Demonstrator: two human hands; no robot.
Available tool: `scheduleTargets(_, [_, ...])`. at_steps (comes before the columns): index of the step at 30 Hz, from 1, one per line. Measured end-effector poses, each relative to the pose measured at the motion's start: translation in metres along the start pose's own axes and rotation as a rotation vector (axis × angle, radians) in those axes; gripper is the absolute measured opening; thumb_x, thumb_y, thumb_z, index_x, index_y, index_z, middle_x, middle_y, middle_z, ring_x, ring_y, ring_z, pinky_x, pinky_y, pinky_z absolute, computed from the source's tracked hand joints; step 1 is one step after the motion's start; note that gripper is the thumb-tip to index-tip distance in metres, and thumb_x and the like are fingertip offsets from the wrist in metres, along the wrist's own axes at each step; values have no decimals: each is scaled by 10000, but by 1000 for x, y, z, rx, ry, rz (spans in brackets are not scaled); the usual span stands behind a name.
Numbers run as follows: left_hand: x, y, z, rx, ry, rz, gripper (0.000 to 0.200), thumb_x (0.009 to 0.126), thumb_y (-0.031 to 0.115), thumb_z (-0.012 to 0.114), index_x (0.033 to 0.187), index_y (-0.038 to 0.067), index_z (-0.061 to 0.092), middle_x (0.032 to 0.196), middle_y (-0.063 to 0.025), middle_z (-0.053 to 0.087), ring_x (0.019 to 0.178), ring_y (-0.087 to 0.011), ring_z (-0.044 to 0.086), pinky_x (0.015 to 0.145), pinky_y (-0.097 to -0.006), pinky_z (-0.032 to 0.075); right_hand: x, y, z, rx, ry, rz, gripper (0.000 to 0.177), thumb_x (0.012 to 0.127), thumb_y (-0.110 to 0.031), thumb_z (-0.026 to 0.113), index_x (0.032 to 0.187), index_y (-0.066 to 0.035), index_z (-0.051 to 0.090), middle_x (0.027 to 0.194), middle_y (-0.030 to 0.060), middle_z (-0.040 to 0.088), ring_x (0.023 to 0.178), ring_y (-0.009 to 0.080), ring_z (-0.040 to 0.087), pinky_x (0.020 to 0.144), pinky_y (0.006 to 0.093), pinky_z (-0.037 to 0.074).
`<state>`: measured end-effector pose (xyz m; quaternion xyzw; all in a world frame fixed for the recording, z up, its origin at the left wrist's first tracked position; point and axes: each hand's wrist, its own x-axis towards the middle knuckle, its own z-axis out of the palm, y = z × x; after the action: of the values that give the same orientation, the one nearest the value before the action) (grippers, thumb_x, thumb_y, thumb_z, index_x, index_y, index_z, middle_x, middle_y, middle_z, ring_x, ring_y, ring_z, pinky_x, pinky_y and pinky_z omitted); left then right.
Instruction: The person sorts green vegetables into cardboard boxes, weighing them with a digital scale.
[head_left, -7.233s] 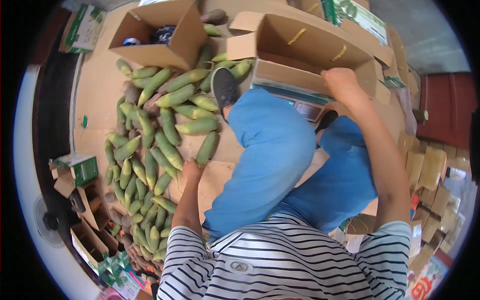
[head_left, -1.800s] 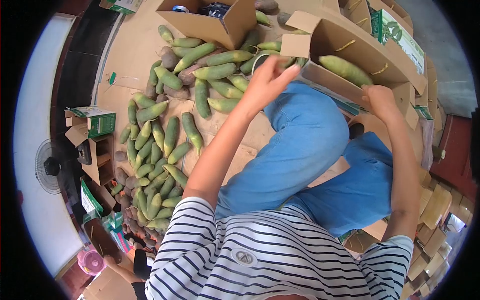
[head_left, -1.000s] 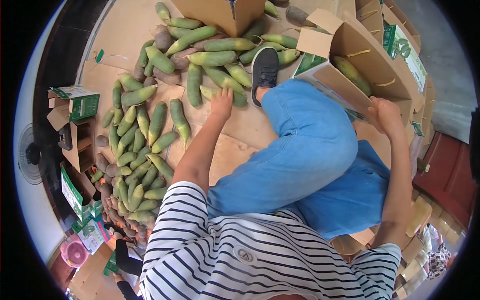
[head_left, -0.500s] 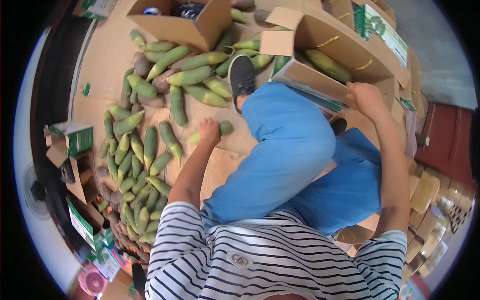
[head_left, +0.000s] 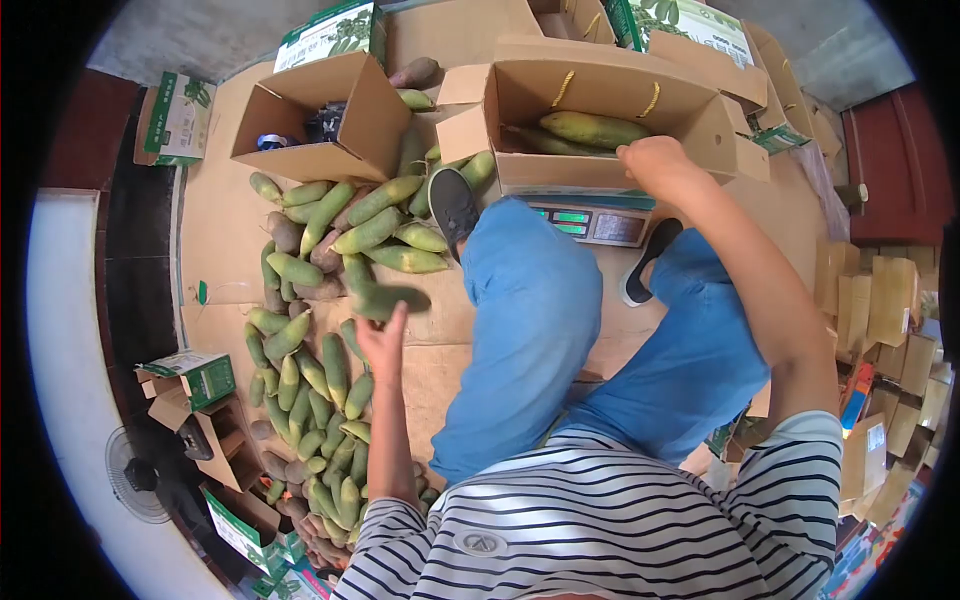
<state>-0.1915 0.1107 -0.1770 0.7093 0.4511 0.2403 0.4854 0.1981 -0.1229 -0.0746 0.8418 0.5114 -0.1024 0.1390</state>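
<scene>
A green radish point(head_left: 396, 300) lies across the fingertips of my left hand point(head_left: 382, 340), lifted off the floor and blurred. My right hand point(head_left: 655, 165) has its fingers closed on the near rim of an open cardboard box point(head_left: 550, 172). Inside that box, a large green radish point(head_left: 592, 129) rests beside another one partly in shadow. The box stands on a scale point(head_left: 600, 226) with lit green displays. A pile of green radishes point(head_left: 375, 232) spreads over the floor left of my foot, mixed with darker purplish roots point(head_left: 286, 232).
An open box point(head_left: 375, 130) with dark items inside stands at the upper left. More radishes point(head_left: 335, 368) lie left of my left arm. Printed cartons point(head_left: 330, 38) line the back, a fan point(head_left: 135, 475) stands lower left, and stacked boxes point(head_left: 890, 320) are at the right.
My left hand has raised the radish from the floor. The view has turned, so the box and scale now appear more squarely ahead. My right hand is still at the box rim.
</scene>
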Motion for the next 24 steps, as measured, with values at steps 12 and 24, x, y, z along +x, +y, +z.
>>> scheduleTargets(12, [44, 221, 120, -739, -429, 253, 619, 767, 128, 703, 1256, -29, 357, 1228, -138, 453, 1115, -217, 475, 940, -325, 398, -2, 0, 2, -7, 14, -9, 121, 765, -55, 525, 836, -46, 622, 831, 139, 650, 814, 307, 632, 663, 411, 500])
scheduleTargets(24, [-46, -200, -36, 488, -191, -412, 546, 719, 294, 701, 1068, -83, 517, 1033, -243, 582, 927, -319, 593, 825, -366, 464, -5, 2, -9, 72, 30, -100, 137, 781, -118, 582, 873, -25, 541, 798, 200, 598, 824, 371, 583, 700, 449, 460])
